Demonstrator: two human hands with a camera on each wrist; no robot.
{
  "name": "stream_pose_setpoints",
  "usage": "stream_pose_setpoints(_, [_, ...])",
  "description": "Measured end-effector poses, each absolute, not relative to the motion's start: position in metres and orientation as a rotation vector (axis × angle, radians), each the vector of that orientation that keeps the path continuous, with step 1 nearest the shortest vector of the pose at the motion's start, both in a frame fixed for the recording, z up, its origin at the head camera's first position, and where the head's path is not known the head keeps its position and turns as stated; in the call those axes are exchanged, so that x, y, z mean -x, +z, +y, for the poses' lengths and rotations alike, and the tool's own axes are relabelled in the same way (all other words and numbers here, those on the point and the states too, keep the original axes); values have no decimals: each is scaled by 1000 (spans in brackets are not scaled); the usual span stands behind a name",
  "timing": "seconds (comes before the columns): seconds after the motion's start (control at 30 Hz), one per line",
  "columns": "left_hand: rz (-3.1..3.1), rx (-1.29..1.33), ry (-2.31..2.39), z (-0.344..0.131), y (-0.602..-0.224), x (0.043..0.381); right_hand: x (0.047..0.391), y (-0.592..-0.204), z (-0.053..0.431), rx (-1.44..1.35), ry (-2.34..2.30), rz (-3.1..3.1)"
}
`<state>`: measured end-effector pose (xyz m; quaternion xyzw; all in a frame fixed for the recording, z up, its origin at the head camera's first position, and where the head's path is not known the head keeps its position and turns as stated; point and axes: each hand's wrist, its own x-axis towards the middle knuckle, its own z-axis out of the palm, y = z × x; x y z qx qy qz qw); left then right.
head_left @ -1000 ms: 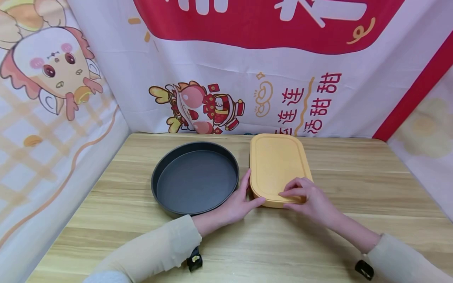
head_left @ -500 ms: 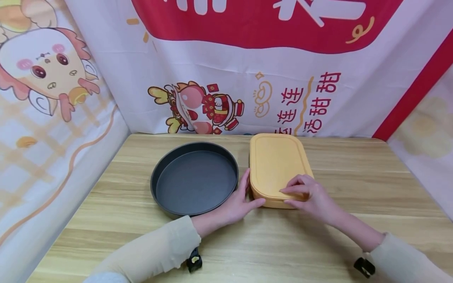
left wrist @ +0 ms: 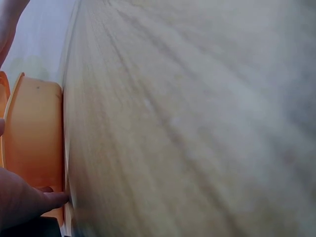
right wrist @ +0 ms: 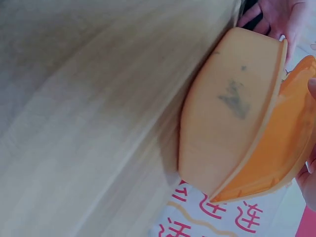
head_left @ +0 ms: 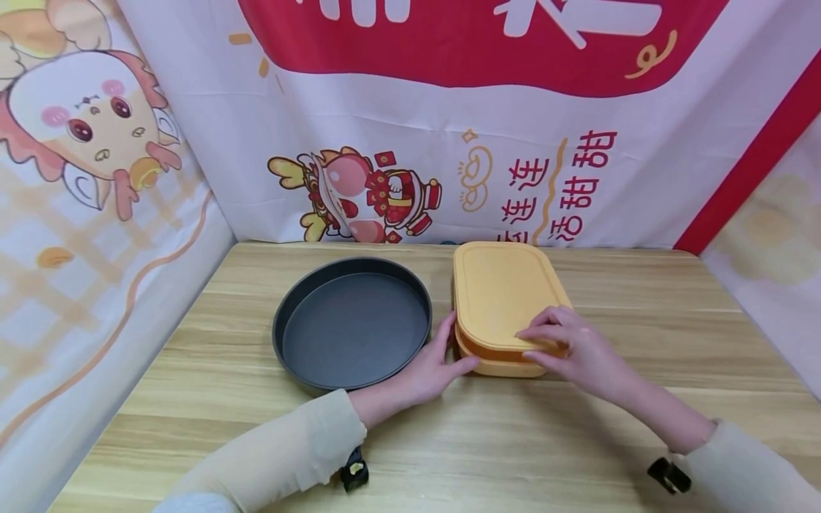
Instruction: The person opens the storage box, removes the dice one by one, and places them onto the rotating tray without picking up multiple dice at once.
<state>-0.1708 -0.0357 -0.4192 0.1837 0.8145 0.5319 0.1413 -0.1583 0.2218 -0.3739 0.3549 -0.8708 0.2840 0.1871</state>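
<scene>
A yellow rectangular food container stands on the table with its flat lid tilted up at the near edge. My right hand pinches the lid's near right corner between thumb and fingers. A gap shows between lid and container at the front, while the far end stays low. My left hand braces the near left corner, its thumb along the front and its straight fingers against the left side. The right wrist view shows the lid's orange underside and dark marks on the container's outer wall.
A round dark grey pan stands just left of the container, its inside bare, beside my left forearm. The wood-grain table ends at a printed cloth backdrop behind both.
My right hand has raised the lid's near edge off the container and shifted slightly up and to the right. The left hand and pan have stayed in place.
</scene>
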Motion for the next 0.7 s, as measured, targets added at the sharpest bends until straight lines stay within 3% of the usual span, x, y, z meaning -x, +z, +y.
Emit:
stream_pose_setpoints(0.47, [2314,-496,1581,-34,-420,170,166,-362,226,-1140,789,-2245])
stream_pose_setpoints(0.7, [2305,-473,1577,-34,-419,171,170,-361,239,-1078,807,-2283])
